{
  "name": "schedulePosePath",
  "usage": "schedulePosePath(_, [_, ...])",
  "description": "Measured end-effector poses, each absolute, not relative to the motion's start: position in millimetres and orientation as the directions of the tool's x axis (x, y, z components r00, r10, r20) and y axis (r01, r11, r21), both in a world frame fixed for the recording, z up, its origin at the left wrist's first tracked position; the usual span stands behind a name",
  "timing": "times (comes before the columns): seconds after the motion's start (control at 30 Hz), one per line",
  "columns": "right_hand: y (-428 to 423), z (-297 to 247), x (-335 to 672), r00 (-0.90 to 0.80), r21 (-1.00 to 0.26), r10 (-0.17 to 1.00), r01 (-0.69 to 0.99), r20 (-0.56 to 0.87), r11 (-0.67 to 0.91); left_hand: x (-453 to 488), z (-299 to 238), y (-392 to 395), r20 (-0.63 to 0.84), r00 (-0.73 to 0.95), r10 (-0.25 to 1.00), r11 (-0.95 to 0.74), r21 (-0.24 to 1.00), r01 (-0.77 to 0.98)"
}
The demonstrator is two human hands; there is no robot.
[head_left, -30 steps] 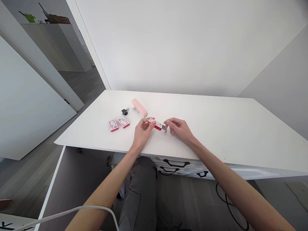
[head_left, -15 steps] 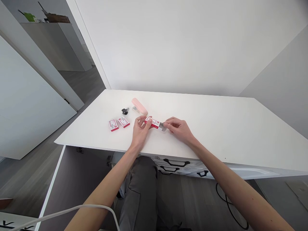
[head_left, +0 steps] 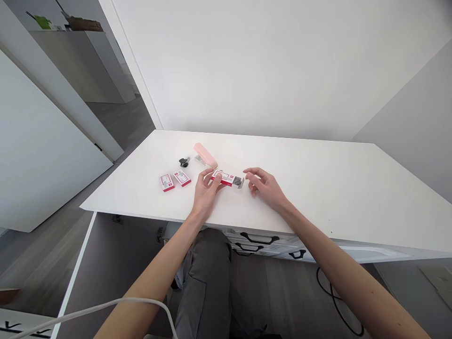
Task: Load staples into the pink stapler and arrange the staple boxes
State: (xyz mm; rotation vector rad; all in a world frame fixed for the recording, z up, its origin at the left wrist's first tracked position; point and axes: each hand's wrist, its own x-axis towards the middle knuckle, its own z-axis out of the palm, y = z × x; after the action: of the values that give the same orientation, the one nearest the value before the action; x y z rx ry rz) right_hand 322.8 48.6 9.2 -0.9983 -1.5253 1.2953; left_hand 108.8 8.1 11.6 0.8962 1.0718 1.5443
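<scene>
My left hand (head_left: 205,190) is closed round the left part of a small red-and-white box (head_left: 226,179), its thumb on the near side. A grey part (head_left: 238,181) juts out of the box's right end; I cannot make out what lies in it. Just right of that end, my right hand (head_left: 264,186) hovers with loosely curled fingers apart and nothing in them. Behind my left hand lies a pink stapler (head_left: 205,155). To the left are a black clip-like object (head_left: 184,162) and two similar boxes, one red-and-white box (head_left: 166,182) beside another (head_left: 182,178).
All of this is on a white tabletop (head_left: 310,188) against a white wall (head_left: 264,66). Drawers with black handles (head_left: 259,239) are below its front edge. A white cable (head_left: 106,306) crosses near my left forearm, and a black cable (head_left: 334,296) lies on the floor.
My right hand has let go of the grey part at the box's end and drawn back slightly, its fingers opening. My left hand keeps the box in nearly the same place.
</scene>
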Motion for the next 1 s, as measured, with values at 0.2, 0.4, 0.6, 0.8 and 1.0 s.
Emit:
schedulePosePath(0.2, [46.4,11.0,320.2,-0.395,-0.994,0.915,-0.096,0.079,0.045,107.4,10.3,8.7,0.042,-0.198,0.979,-0.104,0.943,-0.317])
schedulePosePath(0.4, [46.9,9.6,322.7,-0.446,-0.989,0.893,-0.146,0.059,-0.008,107.3,9.2,9.0,0.118,-0.081,0.990,-0.133,0.969,-0.208])
schedulePosePath(0.6, [48.3,11.8,324.5,-0.468,-0.959,0.883,-0.270,0.050,-0.088,109.0,14.6,5.2,0.119,-0.004,0.993,-0.119,0.990,-0.077])
schedulePosePath(0.8, [47.3,17.7,325.8,-0.441,-0.939,0.896,-0.325,0.046,-0.112,110.1,17.2,3.6,0.107,-0.001,0.994,-0.107,0.992,-0.062])
schedulePosePath(1.0, [46.4,17.7,326.5,-0.452,-0.937,0.890,-0.331,0.056,-0.109,111.0,18.8,2.3,0.094,0.029,0.995,-0.093,0.994,-0.059])
